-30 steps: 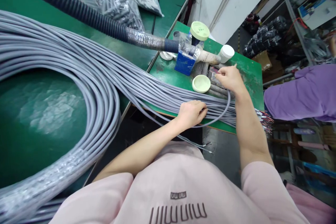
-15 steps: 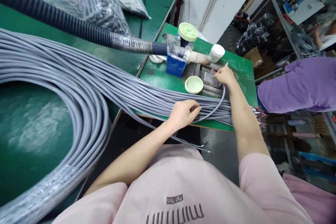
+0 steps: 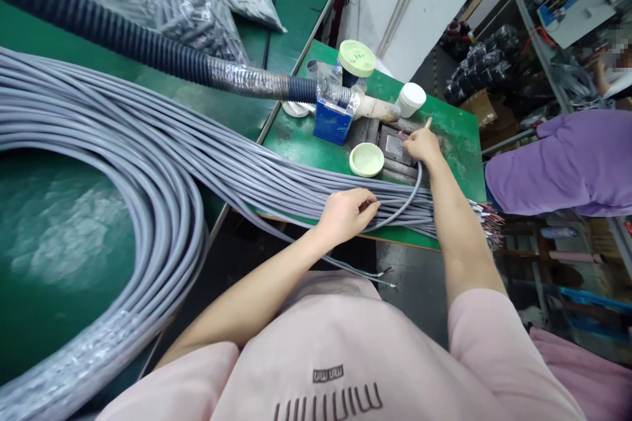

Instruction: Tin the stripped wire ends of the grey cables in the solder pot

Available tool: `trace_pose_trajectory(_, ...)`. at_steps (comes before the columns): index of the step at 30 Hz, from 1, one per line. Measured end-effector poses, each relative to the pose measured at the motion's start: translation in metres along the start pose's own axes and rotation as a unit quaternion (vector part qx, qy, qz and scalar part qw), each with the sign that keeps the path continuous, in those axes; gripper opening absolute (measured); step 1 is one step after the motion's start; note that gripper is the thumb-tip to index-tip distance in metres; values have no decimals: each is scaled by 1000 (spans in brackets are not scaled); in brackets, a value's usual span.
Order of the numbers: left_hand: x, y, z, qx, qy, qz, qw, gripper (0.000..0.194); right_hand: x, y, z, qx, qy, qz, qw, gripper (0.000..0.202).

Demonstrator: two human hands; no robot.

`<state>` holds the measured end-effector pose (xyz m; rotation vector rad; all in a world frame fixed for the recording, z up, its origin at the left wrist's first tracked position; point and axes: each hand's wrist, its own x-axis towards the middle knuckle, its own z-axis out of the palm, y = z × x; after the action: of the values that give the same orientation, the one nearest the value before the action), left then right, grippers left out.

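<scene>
My right hand point(image 3: 422, 145) pinches the stripped end of a grey cable point(image 3: 419, 177). Thin coloured wires point(image 3: 401, 136) poke out leftward from its fingertips, over a shiny square metal surface point(image 3: 394, 146) set in a dark, stained block. From that hand the cable bends down and back toward my left hand point(image 3: 348, 214). My left hand lies closed on a thick bundle of grey cables point(image 3: 276, 171), thumb and forefinger curled together. What its fingers hold, if anything, is hidden. Bare coloured wire ends point(image 3: 488, 220) fan out beyond my right forearm.
A ribbed hose point(image 3: 148, 46) ends in a pale nozzle point(image 3: 378, 108) beside a blue box point(image 3: 332, 122). Nearby are a shallow pale-green dish point(image 3: 366, 159), a white tub point(image 3: 411, 99) and a green-lidded jar point(image 3: 356, 58). A person in purple point(image 3: 557, 161) is at the right.
The view has shifted very slightly. Both hands keep nearly the same place and grip.
</scene>
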<state>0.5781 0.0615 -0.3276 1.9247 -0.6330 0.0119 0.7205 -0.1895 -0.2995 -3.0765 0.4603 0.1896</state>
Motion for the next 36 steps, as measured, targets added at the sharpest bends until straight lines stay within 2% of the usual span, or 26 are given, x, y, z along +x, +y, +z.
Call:
trace_pose_trajectory(11, 0, 0, 0, 4, -2, -5, 1000, 16, 0, 0, -2, 15, 3, 0, 1000, 20)
trace_pose_trajectory(16, 1, 0, 0, 11, 1, -11, 1000, 16, -16, 11, -12, 88, 49, -40, 994, 15)
trace_pose_trajectory(19, 0, -1, 0, 20, 3, -16, 1000, 16, -49, 18, -23, 199, 77, -78, 974, 22)
trace_pose_trajectory(22, -2, -2, 1, 22, 6, -17, 1000, 15, -98, 20, -32, 312, 77, -95, 942, 27)
trace_pose_trajectory(24, -5, -1, 4, -3, 27, -14, 1000, 15, -133, 18, -33, 371, 75, -87, 921, 27)
trace_pose_trajectory(28, -12, 6, 15, -129, 88, -23, 987, 17, -188, 8, -21, 483, 83, -61, 869, 25)
trace_pose_trajectory(30, -15, 11, 25, -209, 76, -44, 974, 17, -209, 3, -12, 539, 86, -41, 837, 24)
trace_pose_trajectory(34, -25, 17, 47, -364, 5, -87, 928, 30, -240, -8, 4, 623, 64, -10, 780, 20)
trace_pose_trajectory(36, -32, 18, 56, -390, 17, -91, 916, 25, -250, -13, 11, 645, 41, -18, 763, 20)
